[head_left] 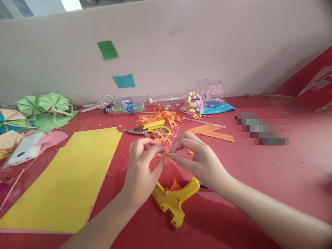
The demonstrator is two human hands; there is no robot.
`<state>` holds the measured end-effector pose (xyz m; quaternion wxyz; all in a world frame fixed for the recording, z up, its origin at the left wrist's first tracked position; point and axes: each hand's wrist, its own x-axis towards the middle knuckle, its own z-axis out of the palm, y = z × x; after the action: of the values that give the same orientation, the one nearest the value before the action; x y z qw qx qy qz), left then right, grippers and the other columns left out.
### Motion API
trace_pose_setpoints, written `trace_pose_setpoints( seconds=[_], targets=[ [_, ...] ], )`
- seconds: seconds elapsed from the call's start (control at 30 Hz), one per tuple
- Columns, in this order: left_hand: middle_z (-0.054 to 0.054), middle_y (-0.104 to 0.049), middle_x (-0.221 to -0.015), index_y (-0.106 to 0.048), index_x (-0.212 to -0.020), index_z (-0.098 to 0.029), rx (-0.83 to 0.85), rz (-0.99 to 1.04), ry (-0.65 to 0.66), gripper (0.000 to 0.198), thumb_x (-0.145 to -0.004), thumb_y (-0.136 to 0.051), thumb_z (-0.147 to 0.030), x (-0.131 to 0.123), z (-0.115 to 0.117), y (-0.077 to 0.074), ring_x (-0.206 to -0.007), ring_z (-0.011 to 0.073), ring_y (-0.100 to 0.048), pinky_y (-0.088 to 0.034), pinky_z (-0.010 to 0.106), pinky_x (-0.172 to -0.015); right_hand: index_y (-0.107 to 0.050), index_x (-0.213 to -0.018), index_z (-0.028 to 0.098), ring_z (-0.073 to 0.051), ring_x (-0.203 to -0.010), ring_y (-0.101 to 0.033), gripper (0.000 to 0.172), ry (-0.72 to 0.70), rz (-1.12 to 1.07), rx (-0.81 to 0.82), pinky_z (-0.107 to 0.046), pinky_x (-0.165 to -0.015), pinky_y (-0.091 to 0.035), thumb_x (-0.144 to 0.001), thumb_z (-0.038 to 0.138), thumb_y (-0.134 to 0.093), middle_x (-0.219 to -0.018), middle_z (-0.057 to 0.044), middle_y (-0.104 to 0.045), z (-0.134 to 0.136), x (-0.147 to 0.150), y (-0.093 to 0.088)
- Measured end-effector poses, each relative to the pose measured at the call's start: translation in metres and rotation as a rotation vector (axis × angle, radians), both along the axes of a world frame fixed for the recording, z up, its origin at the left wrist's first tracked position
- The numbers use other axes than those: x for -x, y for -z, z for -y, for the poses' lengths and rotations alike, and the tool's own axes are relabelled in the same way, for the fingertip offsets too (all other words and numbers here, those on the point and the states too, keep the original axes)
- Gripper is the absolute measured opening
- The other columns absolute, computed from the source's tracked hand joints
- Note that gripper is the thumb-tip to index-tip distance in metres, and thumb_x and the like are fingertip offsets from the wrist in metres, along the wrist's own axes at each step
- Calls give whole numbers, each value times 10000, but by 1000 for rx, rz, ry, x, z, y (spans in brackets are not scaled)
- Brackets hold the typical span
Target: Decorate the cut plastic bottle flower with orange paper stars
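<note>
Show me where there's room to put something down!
On the red table, the biggest bare patch is between the right forearm and the pixelated object. A smaller one lies between the yellow glue gun and that forearm. It's crowded beyond the left hand and right hand: scissors, orange paper stars, then bottles along the wall.

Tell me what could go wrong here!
The tiny orange piece pinched between the left hand and right hand might slip or crumple. The scissors lie just beyond, so reaching forward could catch a blade. The yellow glue gun lies close to the left hand; it might burn if hot, but I can't see heat.
</note>
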<state>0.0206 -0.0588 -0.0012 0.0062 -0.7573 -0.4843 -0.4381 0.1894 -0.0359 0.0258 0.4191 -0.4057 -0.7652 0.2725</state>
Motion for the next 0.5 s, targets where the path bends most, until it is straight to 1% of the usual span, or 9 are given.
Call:
trace_pose_setpoints(
  seconds=[0.2,0.33,0.5],
  targets=[
    [68,-519,-995,-642,-933,-163,25,22,-14,120,-823,-605,-134,-1,0,0,-965,204,-518,-510,365,-816,-565,-665,211,-173,-816,-550,150,38,-1,106,-312,-724,-414,-794,155,-616,-773,7,-580,-1,6,-2],
    [58,-535,-990,-645,-903,-184,101,76,-8,104,-819,-611,-133,-1,1,-1,-991,205,-526,-519,365,-825,-553,-658,209,-169,-812,-540,158,44,-15,150,-305,-714,-405,-799,159,-607,-766,8,-578,-1,8,-3],
    [43,-548,-964,-654,-866,-202,164,153,-1,97,-803,-629,-133,-1,0,-1,-966,193,-542,-531,356,-816,-548,-663,205,-164,-790,-534,146,50,-15,186,-299,-696,-402,-789,148,-595,-750,10,-570,-2,9,-2]
  ],
)
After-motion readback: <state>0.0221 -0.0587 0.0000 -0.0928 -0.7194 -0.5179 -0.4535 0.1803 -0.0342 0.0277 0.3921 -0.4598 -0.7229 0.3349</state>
